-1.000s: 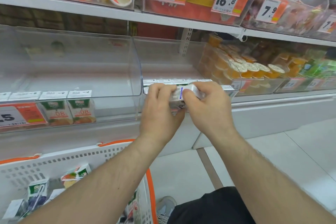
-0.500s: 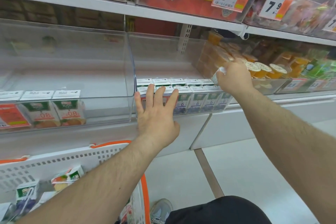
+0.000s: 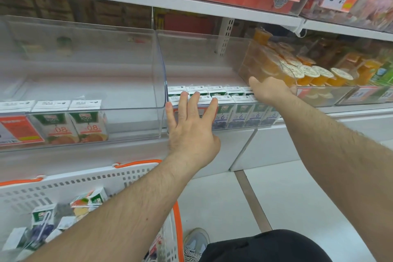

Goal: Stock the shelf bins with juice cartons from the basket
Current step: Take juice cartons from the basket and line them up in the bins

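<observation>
A shop aisle with white shelving and clear plastic bins fills the frame, pale floor tiles at lower right; the middle bin (image 3: 191, 53) at centre holds two rows of blue juice cartons (image 3: 240, 116), packed upright along its front wall, likely so the labels face the aisle. The left hand (image 3: 191, 134), at centre, is released and flat, fingers spread and pointing up, palm against the bin's front wall with fingertips over the carton tops; I judge it steadies or squares the row. The right hand (image 3: 268, 89), right of centre, reaches over the front rim at the bin's right end, palm down, fingers hidden behind it; whether it grips a carton I cannot tell. Both forearms run up from the bottom edge, the right one longer and more extended. Outward, the left bin (image 3: 85, 49) at left holds a few orange-label cartons (image 3: 87, 125) at its front; jelly cups (image 3: 306, 72) fill the bin at right; the basket (image 3: 89, 178), lower left, white with orange handles, still holds more cartons (image 3: 89, 201), so stocking seems unfinished.
</observation>
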Motion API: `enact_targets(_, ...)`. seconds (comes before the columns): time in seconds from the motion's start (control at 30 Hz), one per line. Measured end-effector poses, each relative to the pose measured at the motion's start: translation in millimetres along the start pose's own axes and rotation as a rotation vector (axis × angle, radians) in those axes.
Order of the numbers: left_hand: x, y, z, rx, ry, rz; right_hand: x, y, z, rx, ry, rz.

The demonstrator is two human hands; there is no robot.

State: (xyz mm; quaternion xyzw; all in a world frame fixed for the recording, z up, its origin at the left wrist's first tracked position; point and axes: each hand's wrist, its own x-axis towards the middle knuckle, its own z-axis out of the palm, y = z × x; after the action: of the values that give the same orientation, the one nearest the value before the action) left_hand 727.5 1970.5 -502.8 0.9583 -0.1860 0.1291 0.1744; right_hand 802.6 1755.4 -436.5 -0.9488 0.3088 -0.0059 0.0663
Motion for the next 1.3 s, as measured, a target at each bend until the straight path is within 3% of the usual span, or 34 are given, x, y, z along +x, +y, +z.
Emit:
enact_targets(0.13,-0.3,-1.7,0.8,0.011,-0.028,0.021,-2.4,-3.6,3.8,-0.120,-0.060,-0.006)
enact_targets(0.23,-2.9,-6.4,-1.5,0.023,-0.021,0.057,-8.0,-5.6,10.5,-0.064,-0.114,-0.026)
enact_targets(0.3,-12.4,-16.9,-3.9,-0.009,0.036,0.090,-21.8,-8.8,13.3,0.006,-0.087,-0.036)
enact_targets(0.37,-31.0,-37.7,-5.5,-0.055,0.133,0.109,-51.6,-12.5,17.7,0.035,0.041,-0.074)
enact_targets(0.43,-54.9,-64.9,-4.6,-0.092,0.180,0.070,-92.6,-19.5,26.7,0.030,0.244,-0.181)
enact_targets(0.5,-79.4,-92.5,-2.0,-0.094,0.144,-0.001,-131.1,-32.3,41.0,0.061,0.346,-0.331)
enact_targets(0.6,-105.9,-122.6,-2.4,-0.108,0.034,-0.118,-172.4,-57.5,63.6,0.134,0.342,-0.489)
enact_targets(0.9,-141.1,-170.9,-16.1,-0.196,-0.010,-0.264,-248.0,-121.3,112.6,0.174,0.275,-0.622)
enact_targets(1.07,-178.5,-227.4,-7.6,-0.321,-0.332,-0.499,-288.5,-134.9,174.3,0.059,0.052,-0.781)
enact_targets(1.17,-204.2,-256.5,3.8,-0.409,-0.517,-0.624,-295.8,-135.4,214.2,-0.010,-0.262,-0.798)
enact_targets(1.3,-227.8,-278.5,22.4,-0.482,-0.720,-0.696,-298.4,-128.4,253.7,-0.015,-0.744,-0.659)
